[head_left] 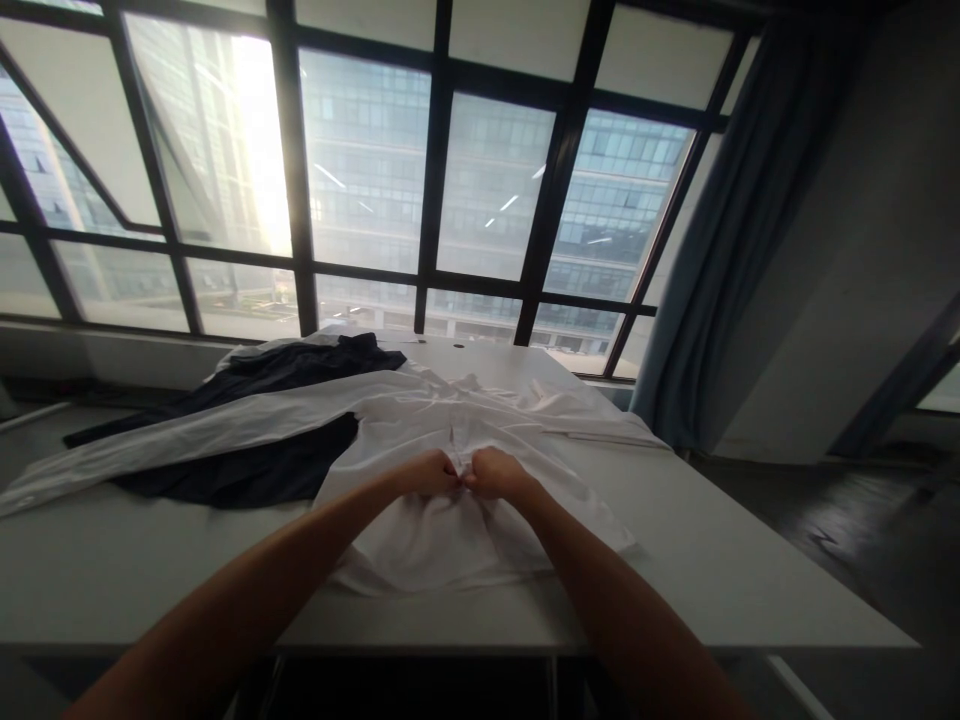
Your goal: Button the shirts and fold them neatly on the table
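Observation:
A white long-sleeved shirt (409, 425) lies spread on the white table, its hem toward me and one sleeve stretched far out to the left. My left hand (436, 473) and my right hand (493, 473) meet at the middle of the shirt's front, along its opening. Both are closed, fingers pinching the fabric, and the cloth puckers below them. Whether a button sits between the fingertips is too small to tell. Under the outstretched sleeve lies a dark navy shirt (247, 480), partly covered.
The white table (712, 560) runs away from me toward a wide window with black frames (435, 150). More white cloth (330, 335) lies behind the navy shirt. A blue-grey curtain (712, 260) hangs at the right, beyond the table's slanting right edge.

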### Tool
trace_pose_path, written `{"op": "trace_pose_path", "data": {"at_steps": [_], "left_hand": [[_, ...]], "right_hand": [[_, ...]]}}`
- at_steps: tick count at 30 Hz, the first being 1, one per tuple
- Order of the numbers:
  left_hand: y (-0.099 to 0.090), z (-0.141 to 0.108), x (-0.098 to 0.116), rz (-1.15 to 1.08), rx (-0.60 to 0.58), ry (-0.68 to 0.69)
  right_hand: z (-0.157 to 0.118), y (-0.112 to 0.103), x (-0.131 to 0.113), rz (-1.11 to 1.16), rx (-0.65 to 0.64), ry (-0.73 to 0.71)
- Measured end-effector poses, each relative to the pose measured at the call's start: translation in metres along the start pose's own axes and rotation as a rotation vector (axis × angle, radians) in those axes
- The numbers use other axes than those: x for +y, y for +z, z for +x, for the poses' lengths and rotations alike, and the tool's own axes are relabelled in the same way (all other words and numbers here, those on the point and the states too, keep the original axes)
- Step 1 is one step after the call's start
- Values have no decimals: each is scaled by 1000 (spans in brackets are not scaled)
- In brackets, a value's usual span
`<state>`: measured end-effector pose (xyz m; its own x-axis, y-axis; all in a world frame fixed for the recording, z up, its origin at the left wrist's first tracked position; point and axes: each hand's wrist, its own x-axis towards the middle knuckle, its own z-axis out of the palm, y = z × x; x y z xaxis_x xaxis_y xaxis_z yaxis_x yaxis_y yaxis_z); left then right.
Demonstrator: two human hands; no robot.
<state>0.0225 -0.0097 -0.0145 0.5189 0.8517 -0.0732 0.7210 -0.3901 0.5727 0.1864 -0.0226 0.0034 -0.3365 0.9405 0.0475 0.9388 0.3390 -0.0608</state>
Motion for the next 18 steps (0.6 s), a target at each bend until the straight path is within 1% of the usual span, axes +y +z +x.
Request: {"op": "trace_pose_path", "data": {"at_steps": [2,4,7,10,12,13,15,17,18], "left_hand": [[0,-2,2,-133,-17,-66],[0,-4,5,-230,-34,-112],[3,-6,9,-296,-73,-122],[3,-6,9,-296,-116,-100],[2,-5,5,-282,-154,-86],[1,-5,3,-273,-179,-86],[0,-3,0,-267,-231,-107],[-2,-2,-1,-275,-269,-130],[-2,-1,-2,-284,-277,-135]], "right_hand": [[-1,-6,8,96,-38,-21],[-2,-12,15,261,-54,-50],[-5,-18,26,504,13,-82],[-10,-23,38,605,99,-97],[-11,-25,45,638,116,-109],[-11,-25,48,667,96,-116],[-9,-23,52,786,17,-111],[-5,-19,54,1003,-48,-76],[-2,-17,55,1134,-60,-48]]}}
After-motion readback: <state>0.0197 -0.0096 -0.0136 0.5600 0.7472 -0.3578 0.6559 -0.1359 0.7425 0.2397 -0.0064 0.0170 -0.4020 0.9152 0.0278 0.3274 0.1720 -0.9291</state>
